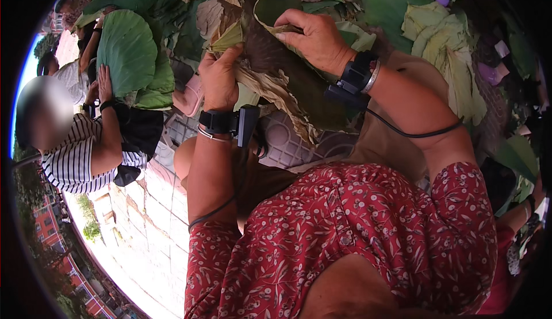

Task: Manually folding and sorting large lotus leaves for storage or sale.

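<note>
A large, partly dried lotus leaf [276,64], brown and dark green with curled, crinkled edges, hangs between my two hands above my lap. My left hand [221,75] pinches a folded yellow-green part of it between thumb and fingers. On the other side, my right hand [317,38] grips the leaf's rolled upper edge; the fingertips are partly hidden behind it. The lower edge of the leaf is pale, dry and wrinkled, and hangs over the patterned paving [280,137]. Each wrist wears a black strap with a small device and a cable.
Green and yellowed lotus leaves [388,15] lie heaped ahead. A pale, wilted leaf bundle [453,56] lies to the right. At left, a person in a striped shirt [82,150] holds a large green leaf [127,53]. Another person's arm [515,217] shows at far right.
</note>
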Motion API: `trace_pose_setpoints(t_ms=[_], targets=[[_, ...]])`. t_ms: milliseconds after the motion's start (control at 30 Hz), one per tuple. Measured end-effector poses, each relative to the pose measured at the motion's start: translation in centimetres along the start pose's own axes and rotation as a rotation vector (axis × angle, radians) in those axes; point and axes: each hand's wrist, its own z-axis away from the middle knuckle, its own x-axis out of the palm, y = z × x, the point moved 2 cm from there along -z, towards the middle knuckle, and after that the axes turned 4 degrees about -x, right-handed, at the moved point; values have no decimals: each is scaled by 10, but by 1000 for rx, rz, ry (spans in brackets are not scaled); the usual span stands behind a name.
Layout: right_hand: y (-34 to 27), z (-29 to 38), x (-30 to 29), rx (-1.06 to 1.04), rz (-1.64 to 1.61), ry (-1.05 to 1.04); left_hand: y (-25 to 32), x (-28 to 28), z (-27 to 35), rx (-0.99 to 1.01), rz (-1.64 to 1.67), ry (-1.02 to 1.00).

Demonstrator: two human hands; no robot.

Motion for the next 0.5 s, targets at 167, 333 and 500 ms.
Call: trace_pose_setpoints(t_ms=[167,333,500], targets=[[-15,8,28,-29,-46,-78,-5,10,0,-58,-5,49],[-13,12,32,-103,50,-92,-6,16,-1,-52,16,79],[-7,9,27,-130,45,-89,-8,18,3,-89,-3,59]])
